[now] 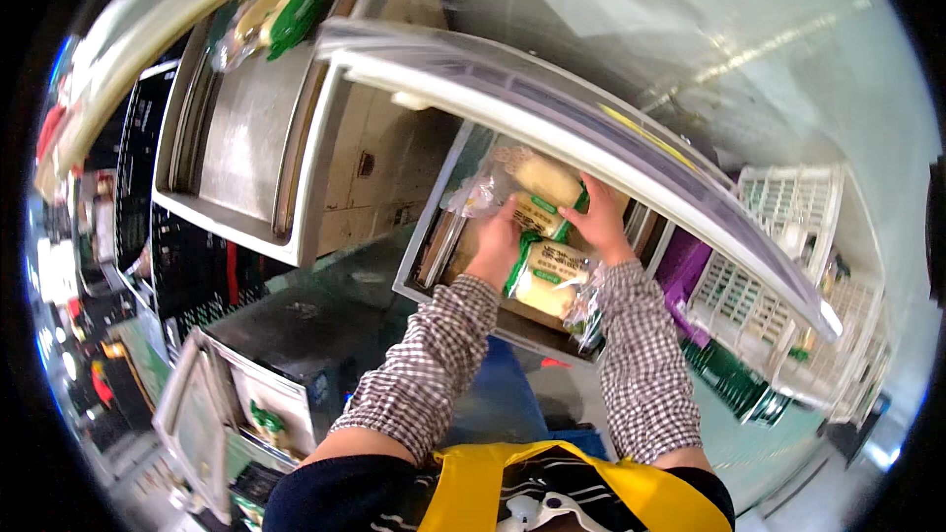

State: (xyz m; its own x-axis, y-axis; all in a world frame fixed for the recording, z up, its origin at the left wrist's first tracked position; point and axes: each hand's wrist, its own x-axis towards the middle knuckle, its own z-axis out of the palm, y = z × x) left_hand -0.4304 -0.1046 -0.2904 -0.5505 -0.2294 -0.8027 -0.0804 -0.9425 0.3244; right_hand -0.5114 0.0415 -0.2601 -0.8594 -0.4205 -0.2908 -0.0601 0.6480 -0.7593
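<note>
My left hand (497, 241) and my right hand (599, 222) reach into a grey-rimmed bin (419, 246). Between them is a clear-wrapped pack of pale yellow food (538, 214) with a green-edged label; its exact kind I cannot make out. The fingers of both hands close on its sides. Nearer to me in the same bin lies a second pack of the same look (548, 281), its clear wrap bunched at one end. Checked sleeve covers run along both my forearms.
A white-framed lid (552, 123) stands raised just beyond my hands. To the left is an open cream bin (313, 177) with a metal floor and similar packs at its far end. White plastic baskets (793, 202) and a green crate (734, 379) stand at right.
</note>
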